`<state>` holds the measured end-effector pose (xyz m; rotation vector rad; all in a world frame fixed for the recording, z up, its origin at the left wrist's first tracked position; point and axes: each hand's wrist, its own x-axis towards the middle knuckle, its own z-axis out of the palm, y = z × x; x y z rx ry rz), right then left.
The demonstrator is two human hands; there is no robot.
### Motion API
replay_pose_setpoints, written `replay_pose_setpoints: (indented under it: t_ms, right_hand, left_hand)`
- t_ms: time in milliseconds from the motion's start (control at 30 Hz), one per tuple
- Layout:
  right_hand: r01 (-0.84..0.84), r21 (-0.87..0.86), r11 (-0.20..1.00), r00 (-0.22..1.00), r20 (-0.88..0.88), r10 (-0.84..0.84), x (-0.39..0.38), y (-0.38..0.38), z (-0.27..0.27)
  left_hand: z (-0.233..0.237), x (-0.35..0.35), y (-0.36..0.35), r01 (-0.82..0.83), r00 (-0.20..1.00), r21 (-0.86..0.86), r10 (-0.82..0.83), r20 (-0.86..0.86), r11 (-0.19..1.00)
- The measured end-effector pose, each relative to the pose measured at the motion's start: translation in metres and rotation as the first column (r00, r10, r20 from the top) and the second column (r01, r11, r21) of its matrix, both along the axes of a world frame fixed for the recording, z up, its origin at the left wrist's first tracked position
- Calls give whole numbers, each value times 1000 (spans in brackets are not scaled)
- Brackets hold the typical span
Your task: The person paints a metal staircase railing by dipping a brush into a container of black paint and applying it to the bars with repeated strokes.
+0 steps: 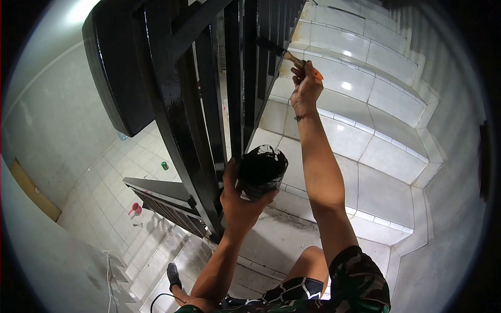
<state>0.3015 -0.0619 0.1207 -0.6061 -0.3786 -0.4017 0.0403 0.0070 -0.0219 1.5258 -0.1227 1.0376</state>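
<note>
My left hand grips a cup of black paint, smeared black all over, held beside the lower part of a black stair railing. My right hand is stretched far up the stairs and holds a paintbrush with an orange handle. The brush tip touches a black baluster near the top of the railing. The railing's bars and thick handrail shine with wet black paint.
White tiled steps rise ahead and to the right, against a white wall. Below the railing lies a lower tiled floor with a small green can, a pink scoop and a second railing section. My knee and camouflage shorts show at the bottom.
</note>
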Motion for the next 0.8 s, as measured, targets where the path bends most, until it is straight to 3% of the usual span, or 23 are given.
replay_pose_setpoints:
  t_ms: [167,300,433,500,533,567,667,800]
  right_hand:
    - [-9,108,994,995,100,-2,2,-9,27]
    - [-136,196,971,966,243,86,12,-1,83]
    - [-214,271,939,965,207,160,16,13,119]
    - [-346,298,890,934,203,295,10,20,128]
    - [-286,349,893,958,98,269,4,26,141]
    - [-287,356,889,958,100,270,3,32,145]
    - [-291,381,877,951,16,309,1,44,151]
    - [-290,349,891,946,-32,321,6,43,133]
  left_hand:
    - [-15,-5,5,6,1000,44,-6,-3,999]
    - [-20,-16,6,35,999,65,-35,-4,997]
    - [-23,-42,6,29,995,129,-15,-102,991]
    - [-17,-58,7,5,986,155,21,-166,988]
    - [-16,-64,8,48,981,116,-25,-193,992]
    - [-13,-70,9,90,973,75,-72,-220,993]
    - [0,-89,11,4,971,234,52,-231,972]
    - [-9,-102,18,-4,969,203,54,-241,979]
